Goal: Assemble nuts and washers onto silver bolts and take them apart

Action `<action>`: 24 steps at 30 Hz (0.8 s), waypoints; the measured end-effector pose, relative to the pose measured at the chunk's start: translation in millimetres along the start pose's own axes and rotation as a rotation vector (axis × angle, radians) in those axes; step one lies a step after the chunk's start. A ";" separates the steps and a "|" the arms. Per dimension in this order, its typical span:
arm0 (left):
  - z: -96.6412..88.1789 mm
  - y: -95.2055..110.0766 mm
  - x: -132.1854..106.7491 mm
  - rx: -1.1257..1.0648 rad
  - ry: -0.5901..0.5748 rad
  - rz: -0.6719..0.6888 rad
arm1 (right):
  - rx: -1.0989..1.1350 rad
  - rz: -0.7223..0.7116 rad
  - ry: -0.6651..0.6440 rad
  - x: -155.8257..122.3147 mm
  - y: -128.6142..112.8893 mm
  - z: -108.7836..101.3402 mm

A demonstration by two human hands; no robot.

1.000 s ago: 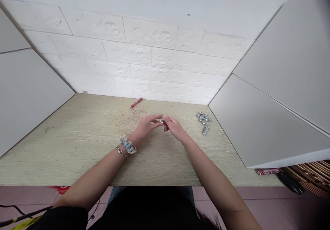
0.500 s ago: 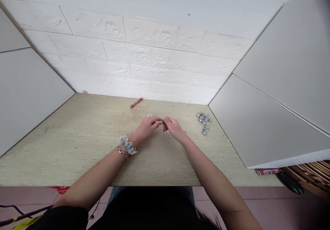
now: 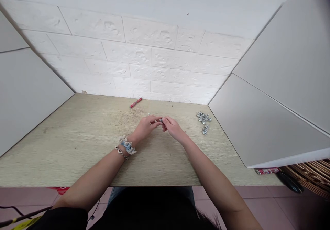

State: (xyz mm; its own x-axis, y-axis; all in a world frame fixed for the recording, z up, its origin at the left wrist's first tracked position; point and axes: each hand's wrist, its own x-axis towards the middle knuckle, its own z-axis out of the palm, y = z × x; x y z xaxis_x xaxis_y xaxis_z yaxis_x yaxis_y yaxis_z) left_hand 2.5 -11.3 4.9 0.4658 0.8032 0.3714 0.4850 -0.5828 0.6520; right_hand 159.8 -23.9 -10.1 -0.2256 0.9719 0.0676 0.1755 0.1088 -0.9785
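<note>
Over the middle of the wooden table, my left hand (image 3: 145,127) and my right hand (image 3: 174,128) meet at the fingertips. Between them they pinch a small silvery metal screw piece (image 3: 161,120), mostly covered by the fingers. My left thumb and forefinger grip it from the left, my right thumb and fingers from the right. Just behind my left hand lies a small whitish bit (image 3: 150,114), partly hidden. To the right of my hands sits a pile of silvery metal screws with wide round heads (image 3: 203,117), with a smaller cluster of screws (image 3: 205,130) in front.
A red marker-like stick (image 3: 135,103) lies near the white brick-patterned wall (image 3: 165,58). Grey-white panels enclose the wooden table (image 3: 77,147) left and right (image 3: 278,106). At the front right are a red printed tube (image 3: 268,171), a dark object (image 3: 290,182) and brown wickerwork (image 3: 311,175).
The small metal piece has turned slightly between my fingertips. Both hands stay in nearly the same place, and the screws on the table have not moved.
</note>
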 end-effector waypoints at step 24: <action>9.3 -4.4 -3.5 0.096 0.044 0.206 | 0.002 0.044 0.043 -0.9 -4.7 -4.3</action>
State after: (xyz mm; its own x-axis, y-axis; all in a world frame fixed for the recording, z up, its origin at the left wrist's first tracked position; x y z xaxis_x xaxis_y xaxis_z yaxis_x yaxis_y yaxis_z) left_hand 5.7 -12.7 -5.3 0.5309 0.6691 0.5200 0.4516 -0.7426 0.4945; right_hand 163.4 -24.4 -4.8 -0.1767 0.9837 0.0328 0.1828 0.0655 -0.9810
